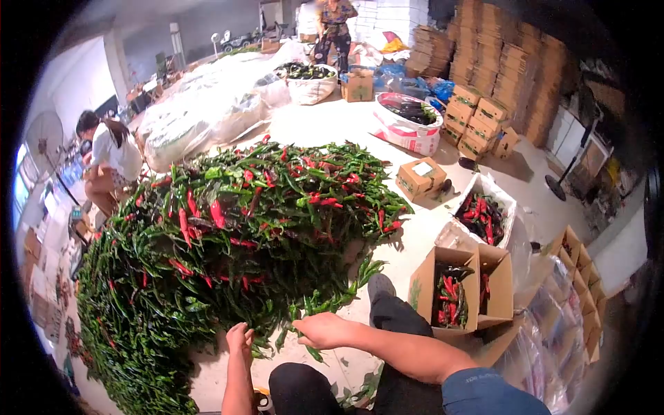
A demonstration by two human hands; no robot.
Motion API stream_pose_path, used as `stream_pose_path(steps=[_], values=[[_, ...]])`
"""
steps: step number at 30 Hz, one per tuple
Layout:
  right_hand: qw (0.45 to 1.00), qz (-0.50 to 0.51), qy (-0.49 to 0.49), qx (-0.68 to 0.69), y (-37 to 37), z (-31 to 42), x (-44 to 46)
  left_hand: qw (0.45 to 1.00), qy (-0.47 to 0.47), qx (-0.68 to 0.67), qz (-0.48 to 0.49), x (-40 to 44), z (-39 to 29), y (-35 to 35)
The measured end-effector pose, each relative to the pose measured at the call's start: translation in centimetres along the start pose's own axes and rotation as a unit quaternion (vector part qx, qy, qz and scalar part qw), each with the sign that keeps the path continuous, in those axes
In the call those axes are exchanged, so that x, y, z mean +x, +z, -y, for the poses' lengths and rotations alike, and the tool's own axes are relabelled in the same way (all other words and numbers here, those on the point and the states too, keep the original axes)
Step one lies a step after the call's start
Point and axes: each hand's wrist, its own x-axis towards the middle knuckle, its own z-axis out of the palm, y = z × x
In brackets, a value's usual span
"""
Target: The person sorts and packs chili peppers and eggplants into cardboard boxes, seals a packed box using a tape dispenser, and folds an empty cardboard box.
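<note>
A large heap of green peppers [228,228] with red ones scattered through it covers the floor in front of me. At the heap's near edge is my left hand [239,337], its fingers curled; what they hold, if anything, is too small to name. My right hand [321,330] is closed at the edge of the green peppers, with small green tips by its fingertips; its grip is partly hidden. Right of my knees, an open cardboard box [422,277] holds red and dark peppers. Another open box [499,290] beside it has a few red ones.
A white foam box [508,194] of red peppers and a closed carton [420,178] lie beyond. Farther back are a sack of eggplants [415,140] and stacked cartons [477,121]. One person [117,149] crouches at left; another [335,34] stands at the back.
</note>
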Motion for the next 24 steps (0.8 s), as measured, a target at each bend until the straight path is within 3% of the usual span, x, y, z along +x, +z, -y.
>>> stream_pose_path(steps=[1, 3, 4, 6, 9, 13, 15, 16, 17, 18, 19, 20, 21, 22, 23, 24], values=[[1.0, -0.009, -0.001, 0.001, -0.1, 0.0, 0.0, 0.999, 0.033, 0.012, 0.015, -3.2, -2.8, 2.1], [1.0, -0.023, -0.001, 0.001, -0.5, -0.2, -0.2, 0.982, 0.113, 0.039, 0.144, -6.6, -7.1, 4.3], [1.0, -0.012, 0.012, -0.002, -1.0, 0.0, -0.4, 0.967, 0.164, 0.113, 0.161, -9.8, -9.9, 6.2], [0.999, -0.032, 0.017, 0.007, -1.0, -0.6, -0.4, 0.917, 0.261, 0.217, 0.209, -16.6, -14.9, 9.7], [0.998, -0.055, 0.027, 0.011, -1.0, -1.5, -0.8, 0.855, 0.341, 0.251, 0.3, -24.3, -18.6, 13.4], [0.993, -0.089, 0.072, 0.021, -1.7, -2.9, -2.2, 0.758, 0.39, 0.354, 0.385, -31.9, -20.5, 15.8], [0.973, -0.155, 0.157, 0.063, -3.0, -3.3, -3.9, 0.783, 0.341, 0.325, 0.406, -32.7, -19.4, 16.1], [0.946, -0.245, 0.194, 0.084, -3.5, -4.2, -4.2, 0.787, 0.374, 0.296, 0.391, -30.1, -17.1, 16.0], [0.909, -0.329, 0.231, 0.108, -3.8, -5.7, -4.3, 0.814, 0.35, 0.268, 0.378, -29.3, -15.3, 15.7], [0.857, -0.366, 0.237, 0.276, -4.9, -7.7, -4.4, 0.789, 0.347, 0.363, 0.354, -26.8, -13.1, 14.7], [0.776, -0.388, 0.236, 0.436, -6.0, -10.2, -4.6, 0.757, 0.337, 0.455, 0.327, -25.2, -11.4, 13.5], [0.695, -0.355, 0.193, 0.595, -6.8, -14.8, -4.7, 0.624, 0.327, 0.619, 0.348, -25.7, -11.6, 12.8], [0.695, -0.349, 0.197, 0.597, -8.3, -16.9, -5.5, 0.465, 0.304, 0.753, 0.352, -26.1, -11.8, 12.2], [0.743, -0.387, 0.231, 0.494, -11.1, -18.0, -6.4, 0.473, 0.278, 0.756, 0.358, -24.5, -10.7, 11.9], [0.772, -0.431, 0.267, 0.384, -14.4, -19.0, -7.4, 0.537, 0.271, 0.707, 0.371, -25.4, -11.3, 11.9], [0.765, -0.494, 0.292, 0.292, -18.2, -19.3, -8.7, 0.592, 0.262, 0.658, 0.385, -27.1, -12.4, 12.0]])
